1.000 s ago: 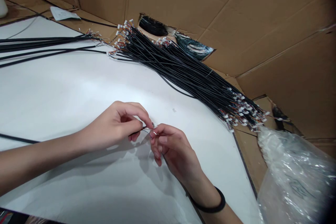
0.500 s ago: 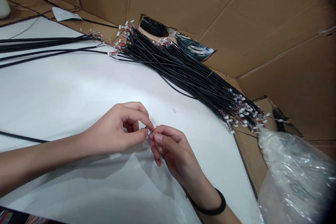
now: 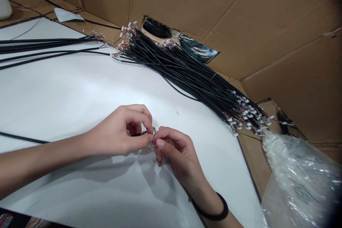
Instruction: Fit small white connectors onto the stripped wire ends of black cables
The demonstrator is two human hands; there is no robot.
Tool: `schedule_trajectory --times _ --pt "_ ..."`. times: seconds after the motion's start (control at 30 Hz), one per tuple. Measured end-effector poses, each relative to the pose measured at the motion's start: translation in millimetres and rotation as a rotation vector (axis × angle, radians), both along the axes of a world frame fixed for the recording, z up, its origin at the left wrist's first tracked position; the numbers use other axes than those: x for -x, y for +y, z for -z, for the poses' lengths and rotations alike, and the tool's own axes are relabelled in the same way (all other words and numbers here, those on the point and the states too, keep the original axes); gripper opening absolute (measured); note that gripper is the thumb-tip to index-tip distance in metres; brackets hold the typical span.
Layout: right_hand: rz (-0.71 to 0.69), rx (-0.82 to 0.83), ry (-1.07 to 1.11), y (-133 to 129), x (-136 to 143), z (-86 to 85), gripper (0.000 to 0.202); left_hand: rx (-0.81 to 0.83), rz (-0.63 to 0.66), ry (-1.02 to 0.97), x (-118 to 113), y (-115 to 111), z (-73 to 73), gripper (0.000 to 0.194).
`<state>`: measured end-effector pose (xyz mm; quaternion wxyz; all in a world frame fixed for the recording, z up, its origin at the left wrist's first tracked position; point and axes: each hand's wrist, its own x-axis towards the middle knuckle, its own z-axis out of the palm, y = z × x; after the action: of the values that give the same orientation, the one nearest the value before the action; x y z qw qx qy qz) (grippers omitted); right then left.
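My left hand (image 3: 125, 128) pinches the wire end of a black cable (image 3: 139, 134) between thumb and forefinger, over the white work surface (image 3: 88, 96). Right beside it, my right hand (image 3: 176, 149) has thumb and forefinger closed on a thin wire (image 3: 155, 138). The fingertips of both hands nearly touch. A small white connector (image 3: 156, 128) shows just above the fingertips. A black band (image 3: 213, 217) circles my right wrist. Part of the cable is hidden under my left hand and forearm; its black length (image 3: 24, 137) comes out at the left.
A big bundle of black cables (image 3: 181, 71) with white connectors lies along the back right. More black cables (image 3: 40, 46) lie at the back left. A clear plastic bag (image 3: 299, 181) is at the right. Cardboard walls (image 3: 240, 17) stand behind, with wire coils (image 3: 197, 48) in a cut-out.
The fingertips have shifted slightly, and the black cable end and white connector now show more clearly between my hands. Both hands remain in nearly the same place.
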<state>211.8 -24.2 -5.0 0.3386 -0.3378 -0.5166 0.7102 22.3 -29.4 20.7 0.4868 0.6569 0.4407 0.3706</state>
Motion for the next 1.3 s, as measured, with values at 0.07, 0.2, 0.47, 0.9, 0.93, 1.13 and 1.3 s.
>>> schedule_trajectory --times 0.07,0.2,0.47,0.9,0.93,1.13,1.3 --pt "-0.014 -0.005 0.019 0.1 -0.9 0.0 0.009 0.029 0.010 -0.031 -0.5 0.6 0.2 0.008" --pt "-0.021 0.006 0.042 0.2 -1.7 0.4 0.008 0.042 0.009 -0.072 -1.3 1.3 1.2 0.008" --pt "0.028 0.017 0.005 0.0 0.0 -1.3 0.015 0.051 0.004 -0.080 -0.2 -0.5 0.0 0.008" --pt "0.019 0.149 -0.101 0.7 4.5 -5.9 0.021 0.014 0.004 -0.104 -3.6 -4.2 3.1 0.011" --pt "0.009 0.179 -0.078 1.1 4.3 -6.6 0.020 0.012 -0.001 -0.098 -3.5 -4.1 2.8 0.012" --pt "0.007 0.342 0.062 2.4 5.6 -8.4 0.019 -0.028 -0.024 -0.068 -2.7 -4.3 0.7 0.019" --pt "0.010 0.391 0.101 1.4 6.5 -7.9 0.020 -0.046 -0.037 -0.060 -2.0 -6.4 0.4 0.019"
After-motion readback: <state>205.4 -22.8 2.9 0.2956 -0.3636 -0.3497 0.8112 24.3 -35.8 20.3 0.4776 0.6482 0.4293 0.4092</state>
